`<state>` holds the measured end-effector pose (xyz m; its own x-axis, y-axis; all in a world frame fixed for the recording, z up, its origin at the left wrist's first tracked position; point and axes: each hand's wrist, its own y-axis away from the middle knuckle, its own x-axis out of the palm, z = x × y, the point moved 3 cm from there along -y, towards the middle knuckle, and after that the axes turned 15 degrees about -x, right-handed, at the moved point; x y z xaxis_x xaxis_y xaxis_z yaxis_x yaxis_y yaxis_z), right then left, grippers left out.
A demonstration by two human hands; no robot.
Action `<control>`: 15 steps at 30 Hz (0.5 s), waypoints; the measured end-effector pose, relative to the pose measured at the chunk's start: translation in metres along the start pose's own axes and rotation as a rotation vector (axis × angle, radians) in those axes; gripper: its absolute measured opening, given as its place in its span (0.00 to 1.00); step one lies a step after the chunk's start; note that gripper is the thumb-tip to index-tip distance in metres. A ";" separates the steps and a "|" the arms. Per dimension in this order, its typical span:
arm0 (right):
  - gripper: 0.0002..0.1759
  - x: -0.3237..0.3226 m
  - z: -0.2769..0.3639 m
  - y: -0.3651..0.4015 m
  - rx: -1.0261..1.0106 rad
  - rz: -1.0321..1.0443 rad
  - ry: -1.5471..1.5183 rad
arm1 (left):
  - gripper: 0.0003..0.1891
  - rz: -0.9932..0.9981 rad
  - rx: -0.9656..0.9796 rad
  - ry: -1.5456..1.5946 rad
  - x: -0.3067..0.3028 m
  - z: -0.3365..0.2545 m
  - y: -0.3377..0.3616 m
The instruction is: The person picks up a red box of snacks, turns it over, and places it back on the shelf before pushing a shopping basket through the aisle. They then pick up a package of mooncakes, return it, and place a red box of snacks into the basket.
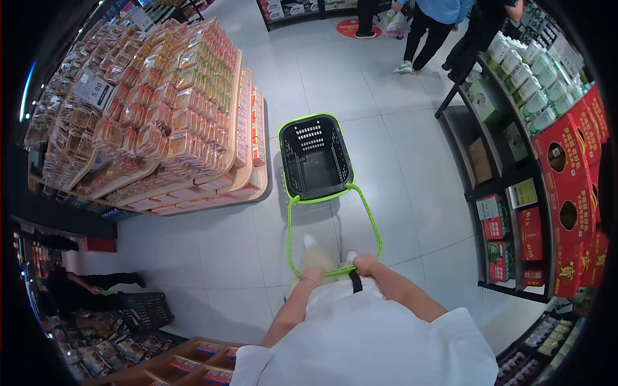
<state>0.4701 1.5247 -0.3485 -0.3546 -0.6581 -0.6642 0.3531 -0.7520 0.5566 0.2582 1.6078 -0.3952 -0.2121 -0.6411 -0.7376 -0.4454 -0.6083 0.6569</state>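
Note:
A black shopping basket (315,157) with a lime-green rim stands on the floor ahead of me, and nothing shows inside it. Its long green handle (368,215) reaches back to my waist. My left hand (313,273) is wrapped round the left end of the handle's crossbar. At the right end of the same bar, my right hand (365,262) is closed on it. A black strap (356,282) hangs between the two hands, against my white shirt.
A tiered display of packaged food (174,109) fills the left. Shelves (496,167) with red boxes (566,199) line the right. People stand or walk at the top right. Another person with a dark basket (148,310) is at lower left. A wooden rack (170,367) is behind left.

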 end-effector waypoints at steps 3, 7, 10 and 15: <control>0.15 0.020 0.007 0.033 -0.052 -0.029 -0.068 | 0.13 0.153 0.021 -0.025 0.001 -0.020 0.041; 0.16 0.048 -0.001 0.045 -0.029 -0.029 -0.057 | 0.13 0.139 0.003 0.026 0.010 -0.036 0.062; 0.16 0.051 0.000 0.054 -0.036 -0.022 -0.032 | 0.12 0.096 0.007 0.022 0.017 -0.039 0.070; 0.16 0.063 0.015 0.061 -0.021 -0.032 0.040 | 0.13 0.077 0.066 0.015 0.014 -0.039 0.086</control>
<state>0.4563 1.4368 -0.3494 -0.3317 -0.6314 -0.7010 0.3604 -0.7715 0.5244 0.2507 1.5284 -0.3427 -0.2352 -0.6917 -0.6828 -0.4851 -0.5252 0.6991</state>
